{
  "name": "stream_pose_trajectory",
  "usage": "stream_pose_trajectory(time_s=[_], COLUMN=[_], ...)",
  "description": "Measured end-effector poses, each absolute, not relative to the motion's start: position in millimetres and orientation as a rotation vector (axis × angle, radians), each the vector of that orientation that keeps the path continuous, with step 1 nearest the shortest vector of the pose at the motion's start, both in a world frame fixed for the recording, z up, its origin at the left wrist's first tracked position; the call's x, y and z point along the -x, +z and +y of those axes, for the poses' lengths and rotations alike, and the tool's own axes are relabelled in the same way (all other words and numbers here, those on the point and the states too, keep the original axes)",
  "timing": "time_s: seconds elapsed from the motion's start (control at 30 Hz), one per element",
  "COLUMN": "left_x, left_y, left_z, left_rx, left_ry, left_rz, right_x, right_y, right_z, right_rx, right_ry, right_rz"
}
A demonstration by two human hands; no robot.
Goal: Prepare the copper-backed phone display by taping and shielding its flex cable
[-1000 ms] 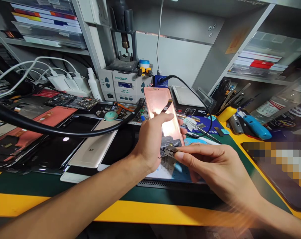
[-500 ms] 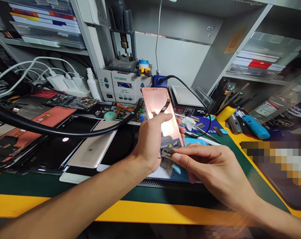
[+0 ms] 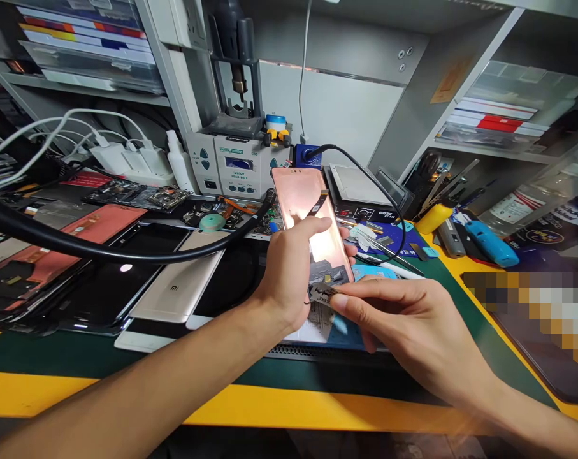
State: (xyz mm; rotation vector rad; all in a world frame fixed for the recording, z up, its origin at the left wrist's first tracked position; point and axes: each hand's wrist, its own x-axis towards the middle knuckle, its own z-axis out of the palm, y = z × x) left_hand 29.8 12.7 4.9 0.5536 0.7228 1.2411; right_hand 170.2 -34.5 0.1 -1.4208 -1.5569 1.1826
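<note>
My left hand [image 3: 293, 268] is wrapped round a phone screen panel [image 3: 294, 199] with a copper-coloured back, thumb across its face and fingertips showing along its right edge. A dark flex cable [image 3: 319, 203] stands out from the panel's middle, and grey-black film with a small gold patch covers its lower end. My right hand [image 3: 398, 312] pinches a thin razor blade [image 3: 321, 294] between thumb and forefinger. The blade lies against the panel's bottom edge; its exact contact is too small to make out.
A thick black hose [image 3: 174, 256] arcs across the left side, over several phones, among them a gold phone [image 3: 176, 280]. Behind stands a hot-air station [image 3: 241, 169]. Tweezers [image 3: 396, 252] lie right of the panel, near a yellow bottle [image 3: 434, 217].
Almost nothing differs. Both hands keep their grips, and the blade stays at the panel's lower edge with barely any visible shift.
</note>
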Motion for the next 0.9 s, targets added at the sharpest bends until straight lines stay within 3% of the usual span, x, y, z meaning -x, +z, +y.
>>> stream_pose_trajectory(time_s=[0.9], left_x=[-29.2], left_y=[5.8], left_z=[11.4], left_rx=[-0.588], left_ry=[1.243], left_rz=[0.725], right_x=[-167.8], right_y=[1.2], right_z=[-33.5], right_rx=[1.372], right_ry=[1.138], right_rz=[-1.596])
